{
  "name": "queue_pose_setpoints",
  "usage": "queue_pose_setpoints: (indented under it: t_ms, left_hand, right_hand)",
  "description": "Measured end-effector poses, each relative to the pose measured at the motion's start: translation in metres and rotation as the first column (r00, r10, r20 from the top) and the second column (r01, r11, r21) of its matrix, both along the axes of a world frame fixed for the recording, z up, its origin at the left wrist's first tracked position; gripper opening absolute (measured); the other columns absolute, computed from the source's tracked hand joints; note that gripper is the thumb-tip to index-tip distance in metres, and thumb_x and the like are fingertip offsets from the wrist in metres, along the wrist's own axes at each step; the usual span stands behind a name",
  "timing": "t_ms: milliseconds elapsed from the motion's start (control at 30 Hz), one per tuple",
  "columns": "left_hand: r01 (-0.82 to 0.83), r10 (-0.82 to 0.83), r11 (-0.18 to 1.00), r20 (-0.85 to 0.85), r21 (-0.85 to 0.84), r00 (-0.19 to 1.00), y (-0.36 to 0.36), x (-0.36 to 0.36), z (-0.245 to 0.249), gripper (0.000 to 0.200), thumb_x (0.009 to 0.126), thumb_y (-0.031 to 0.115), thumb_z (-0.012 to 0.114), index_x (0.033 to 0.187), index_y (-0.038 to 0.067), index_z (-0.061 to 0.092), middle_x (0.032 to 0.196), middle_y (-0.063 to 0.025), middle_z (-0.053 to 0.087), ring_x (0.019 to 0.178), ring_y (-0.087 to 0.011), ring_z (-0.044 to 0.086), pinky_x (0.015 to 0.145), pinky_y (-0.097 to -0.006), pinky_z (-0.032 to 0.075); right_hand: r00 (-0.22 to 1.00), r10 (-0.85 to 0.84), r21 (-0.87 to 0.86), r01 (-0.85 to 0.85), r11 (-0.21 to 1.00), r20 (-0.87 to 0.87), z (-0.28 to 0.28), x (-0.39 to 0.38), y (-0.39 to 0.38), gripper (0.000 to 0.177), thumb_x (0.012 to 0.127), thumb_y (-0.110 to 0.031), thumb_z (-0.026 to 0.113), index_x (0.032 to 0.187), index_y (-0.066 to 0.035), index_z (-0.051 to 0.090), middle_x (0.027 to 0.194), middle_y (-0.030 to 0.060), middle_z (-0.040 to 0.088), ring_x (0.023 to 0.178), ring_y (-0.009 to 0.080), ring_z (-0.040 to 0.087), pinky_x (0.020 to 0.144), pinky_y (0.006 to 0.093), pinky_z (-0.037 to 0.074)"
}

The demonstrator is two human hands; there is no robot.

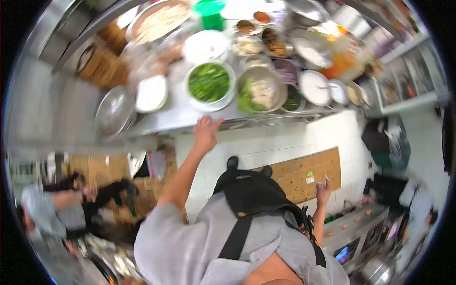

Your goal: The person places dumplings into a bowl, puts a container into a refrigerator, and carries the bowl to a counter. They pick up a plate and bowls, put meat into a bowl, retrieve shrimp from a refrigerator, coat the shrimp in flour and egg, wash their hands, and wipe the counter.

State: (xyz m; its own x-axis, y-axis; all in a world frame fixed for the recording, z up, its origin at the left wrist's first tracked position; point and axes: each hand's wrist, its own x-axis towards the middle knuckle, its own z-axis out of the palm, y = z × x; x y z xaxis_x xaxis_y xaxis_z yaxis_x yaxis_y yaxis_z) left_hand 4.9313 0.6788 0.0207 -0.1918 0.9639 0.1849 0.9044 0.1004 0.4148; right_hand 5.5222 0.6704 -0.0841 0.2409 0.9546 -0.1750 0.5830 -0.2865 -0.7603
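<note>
My left hand [205, 134] is at the front edge of the steel counter [166, 118], thumb spread from the fingers, holding nothing I can see. Just beyond it stands a white bowl of chopped greens [209, 82]. To its right is a metal bowl [280, 95] with pale pieces [261, 94] and leafy greens [246, 97]. A stack of white plates [151, 94] lies to the left, beside a metal bowl [114, 111]. My right hand [323, 191] hangs away from the counter over the floor, at least one finger stretched out; it looks to hold nothing.
Several bowls of ingredients and a green container [210, 14] crowd the counter's back. Flattened cardboard [304, 173] lies by my feet. One person [54, 209] is at the lower left, another [413, 199] at the right, near a steel stove counter [354, 225]. Dark bags [387, 140] hang at right.
</note>
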Motion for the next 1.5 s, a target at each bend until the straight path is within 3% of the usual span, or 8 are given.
queue_pose_setpoints:
  t_ms: [133, 367, 733, 933, 1200, 1300, 1400, 1500]
  left_hand:
    - [0.405, -0.322, 0.911, 0.737, 0.072, 0.593, 0.017, 0.11, 0.071, 0.046, 0.07, -0.003, 0.058, 0.114, 0.012, 0.062, 0.107, -0.0121, 0.051, 0.095, -0.0226, 0.054, 0.073, -0.0284, 0.049]
    - [0.718, -0.806, 0.543, 0.512, 0.436, 0.298, 0.21, 0.355, 0.186, 0.042, 0.081, 0.021, 0.068, 0.119, 0.009, 0.055, 0.119, -0.0154, 0.051, 0.095, -0.0216, 0.055, 0.077, -0.0324, 0.048]
    - [-0.151, 0.111, 0.983, 0.992, -0.101, 0.058, 0.675, 0.667, 0.255, 0.105, 0.082, 0.025, 0.061, 0.137, 0.011, -0.028, 0.118, -0.0264, 0.052, 0.096, -0.0371, 0.061, 0.073, -0.0542, 0.053]
    - [-0.521, 0.174, 0.566, 0.525, 0.639, 0.833, 0.703, 0.696, 0.159, 0.097, 0.081, 0.025, 0.065, 0.142, 0.003, -0.007, 0.14, -0.0297, 0.025, 0.126, -0.0376, 0.036, 0.095, -0.0434, 0.041]
    - [-0.522, 0.006, 0.835, 0.946, 0.174, 0.326, 0.779, 0.686, 0.182, 0.072, 0.076, 0.036, 0.067, 0.13, -0.003, 0.04, 0.122, -0.0262, 0.051, 0.113, -0.0355, 0.05, 0.093, -0.0413, 0.041]
    - [-0.262, 0.112, 0.956, 0.655, 0.135, 0.747, 0.772, 0.687, 0.165, 0.063, 0.077, 0.029, 0.065, 0.127, -0.002, 0.041, 0.113, -0.0155, 0.059, 0.09, -0.0304, 0.061, 0.074, -0.0463, 0.05]
    - [-0.323, -0.094, 0.94, 0.993, 0.112, 0.071, 0.667, 0.687, 0.196, 0.029, 0.081, 0.011, 0.057, 0.104, -0.006, 0.049, 0.093, -0.0185, 0.058, 0.085, -0.0274, 0.061, 0.07, -0.0451, 0.05]
    - [-0.36, -0.254, 0.817, 0.841, 0.45, 0.477, 0.694, 0.63, 0.172, 0.029, 0.08, 0.005, 0.054, 0.104, -0.006, 0.043, 0.104, -0.0238, 0.054, 0.096, -0.0321, 0.058, 0.075, -0.0466, 0.049]
  right_hand:
    - [0.954, -0.294, 0.048, 0.297, 0.954, -0.054, 0.054, -0.006, -0.004, 0.059, 0.07, 0.0, 0.065, 0.126, -0.003, 0.05, 0.093, 0.0111, 0.064, 0.081, 0.0174, 0.059, 0.075, 0.0307, 0.048]
    - [0.838, -0.529, 0.058, 0.539, 0.84, -0.131, 0.055, 0.074, 0.008, 0.063, 0.074, 0.0, 0.063, 0.134, -0.011, 0.044, 0.086, 0.0079, 0.062, 0.078, 0.0193, 0.061, 0.067, 0.0288, 0.05]
    - [0.463, -0.566, -0.104, 0.705, 0.702, -0.682, 0.032, 0.237, 0.128, 0.061, 0.083, 0.007, 0.05, 0.138, -0.014, 0.036, 0.089, 0.0082, 0.062, 0.063, 0.0149, 0.06, 0.047, 0.024, 0.046]
    - [0.472, -0.584, -0.158, 0.672, 0.723, -0.661, -0.014, 0.319, 0.165, 0.061, 0.082, 0.006, 0.052, 0.138, -0.014, 0.036, 0.089, 0.0101, 0.06, 0.059, 0.0157, 0.058, 0.044, 0.0254, 0.045]
    - [0.444, -0.662, -0.285, 0.656, 0.699, -0.604, 0.008, 0.368, 0.215, 0.067, 0.08, 0.003, 0.057, 0.139, -0.015, 0.032, 0.083, 0.0079, 0.06, 0.055, 0.0135, 0.056, 0.042, 0.024, 0.043]
    - [0.462, -0.632, -0.321, 0.586, 0.744, -0.622, -0.005, 0.375, 0.219, 0.067, 0.081, 0.003, 0.056, 0.14, -0.016, 0.03, 0.082, 0.0084, 0.06, 0.055, 0.0132, 0.055, 0.042, 0.0241, 0.042]
    - [0.507, -0.621, -0.332, 0.549, 0.767, -0.598, -0.01, 0.377, 0.231, 0.069, 0.081, 0.003, 0.056, 0.141, -0.016, 0.027, 0.08, 0.0085, 0.059, 0.054, 0.0129, 0.054, 0.041, 0.0242, 0.041]
    - [0.547, -0.614, -0.316, 0.543, 0.778, -0.569, -0.01, 0.381, 0.239, 0.07, 0.081, 0.002, 0.056, 0.142, -0.015, 0.027, 0.079, 0.0093, 0.059, 0.052, 0.0134, 0.053, 0.039, 0.0249, 0.041]
